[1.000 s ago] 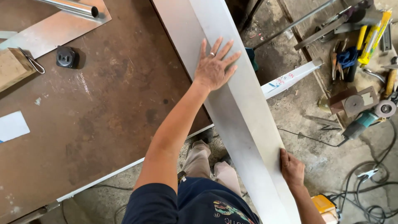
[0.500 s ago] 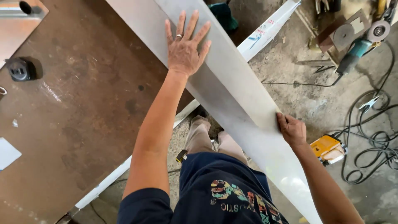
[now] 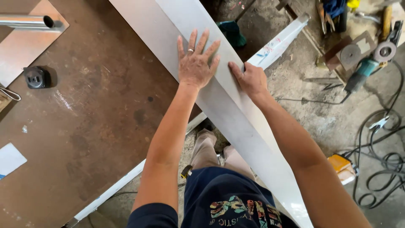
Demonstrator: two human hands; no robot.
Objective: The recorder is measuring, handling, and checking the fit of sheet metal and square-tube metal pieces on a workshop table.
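Observation:
A long grey sheet-metal strip (image 3: 236, 122) runs diagonally from the top of the view down past my legs, resting partly on the rusty brown worktable (image 3: 84, 126). My left hand (image 3: 195, 63) lies flat on the strip with fingers spread, a ring on one finger. My right hand (image 3: 249, 78) grips the strip's right edge just beside the left hand, thumb on top and fingers curled under.
On the table at left are a metal tube (image 3: 27, 21) on a thin plate, a black tape measure (image 3: 37, 77) and a white card (image 3: 9, 159). On the floor at right: an angle grinder (image 3: 371, 59), coiled cables (image 3: 379, 169), a small orange device (image 3: 344, 166), hand tools.
My right hand has moved up along the strip's right edge, from near my hip to beside my left hand. The left hand stays flat on the strip.

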